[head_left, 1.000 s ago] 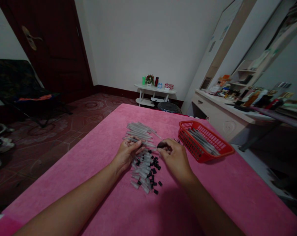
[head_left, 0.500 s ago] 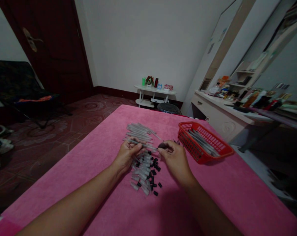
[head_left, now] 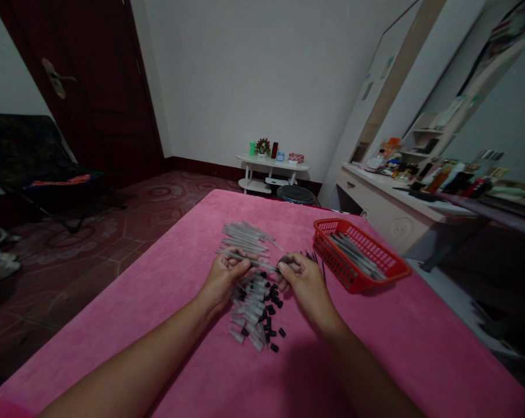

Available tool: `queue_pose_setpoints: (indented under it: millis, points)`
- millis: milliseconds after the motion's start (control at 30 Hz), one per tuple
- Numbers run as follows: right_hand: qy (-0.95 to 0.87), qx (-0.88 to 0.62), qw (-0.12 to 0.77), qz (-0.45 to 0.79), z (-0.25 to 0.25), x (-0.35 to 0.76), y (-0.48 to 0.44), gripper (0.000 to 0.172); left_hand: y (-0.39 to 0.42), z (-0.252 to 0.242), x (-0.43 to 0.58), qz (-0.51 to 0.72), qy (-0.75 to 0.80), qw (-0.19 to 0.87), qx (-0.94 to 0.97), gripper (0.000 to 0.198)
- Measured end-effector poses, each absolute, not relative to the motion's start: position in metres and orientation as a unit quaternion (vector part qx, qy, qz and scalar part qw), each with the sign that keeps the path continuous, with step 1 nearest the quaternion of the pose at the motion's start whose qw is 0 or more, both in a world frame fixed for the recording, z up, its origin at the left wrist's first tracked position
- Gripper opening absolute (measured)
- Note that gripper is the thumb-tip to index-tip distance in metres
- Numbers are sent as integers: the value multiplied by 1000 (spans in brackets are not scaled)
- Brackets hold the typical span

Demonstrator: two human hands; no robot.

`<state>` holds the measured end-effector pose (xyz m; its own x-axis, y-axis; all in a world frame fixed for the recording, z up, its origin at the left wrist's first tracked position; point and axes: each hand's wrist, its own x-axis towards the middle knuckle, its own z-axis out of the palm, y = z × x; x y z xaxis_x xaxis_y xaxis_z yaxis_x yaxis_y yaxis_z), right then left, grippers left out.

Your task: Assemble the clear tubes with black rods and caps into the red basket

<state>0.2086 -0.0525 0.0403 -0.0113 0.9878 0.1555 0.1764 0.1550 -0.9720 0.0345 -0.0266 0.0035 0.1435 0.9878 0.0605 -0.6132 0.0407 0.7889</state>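
My left hand (head_left: 226, 277) is closed around a slim grey pen barrel (head_left: 262, 265) lying crosswise between my hands. At the barrel's right end, my right hand (head_left: 303, 278) pinches with thumb and fingers; a small dark part shows there, too blurred to name. Just beyond my left hand lies a row of similar grey barrels (head_left: 243, 237). Below my hands is a pile of translucent pen caps (head_left: 251, 310), with small black plugs (head_left: 271, 310) along its right side. Several thin black sticks (head_left: 313, 257) lie partly hidden behind my right hand.
A red plastic basket (head_left: 394, 270) holding grey pens (head_left: 358, 255) stands at the right on the pink cloth-covered table (head_left: 166, 267). Past the table are a round dark stool (head_left: 296, 194), a small white stand (head_left: 256, 186) and a dresser (head_left: 388, 203) with bottles.
My right hand has come slightly closer around the barrel's right end. My left hand keeps its hold. The whole view has shifted a little.
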Motion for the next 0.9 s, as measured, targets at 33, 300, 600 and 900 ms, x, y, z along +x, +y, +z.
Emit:
queue_pose_setpoints:
  millis: [33, 300, 600, 900]
  points:
    - [-579, -498, 495, 414, 40, 208, -52, 13, -26, 3, 35, 601, 269, 668, 346, 36]
    - [-640, -562, 421, 311, 35, 207, -55, 22, -26, 1, 35, 607, 267, 662, 350, 39]
    - [-682, -559, 413, 228, 38, 210, -57, 20, -21, -3, 34, 630, 263, 653, 327, 37]
    - [-692, -565, 395, 216, 40, 208, -58, 28, -23, -1, 34, 624, 256, 655, 340, 36]
